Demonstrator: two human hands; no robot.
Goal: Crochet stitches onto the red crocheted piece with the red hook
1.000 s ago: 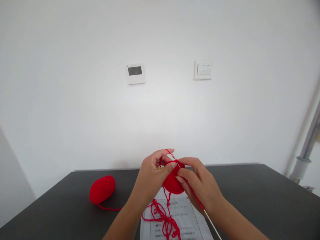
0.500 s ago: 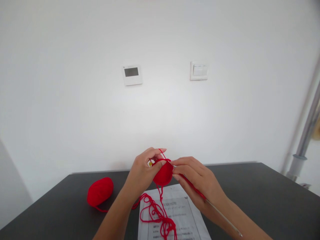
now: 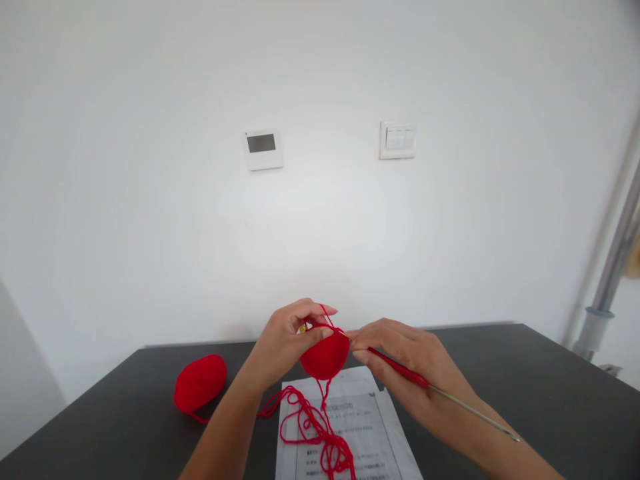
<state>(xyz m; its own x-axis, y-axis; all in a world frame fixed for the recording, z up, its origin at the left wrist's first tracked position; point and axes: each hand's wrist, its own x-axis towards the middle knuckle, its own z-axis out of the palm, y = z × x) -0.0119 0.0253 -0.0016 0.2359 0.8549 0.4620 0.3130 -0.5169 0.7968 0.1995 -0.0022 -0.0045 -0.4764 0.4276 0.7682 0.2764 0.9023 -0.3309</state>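
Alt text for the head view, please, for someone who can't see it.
Left hand pinches a round red crocheted piece while the right hand holds a red-gripped hook at its edge. Below, loose red yarn lies over printed paper on a dark table, a yarn ball at left.

"What fills the background?"
"A plain white wall (image 3: 320, 227), brightest around its middle. A control panel (image 3: 263, 149) with a dark screen hangs left of a white switch plate (image 3: 397, 140)."
"And around it?"
"A dark table (image 3: 545, 380) spans the lower frame; a gray pipe (image 3: 620, 247) slants at right. A grayer area (image 3: 23, 380) shades the lower left."
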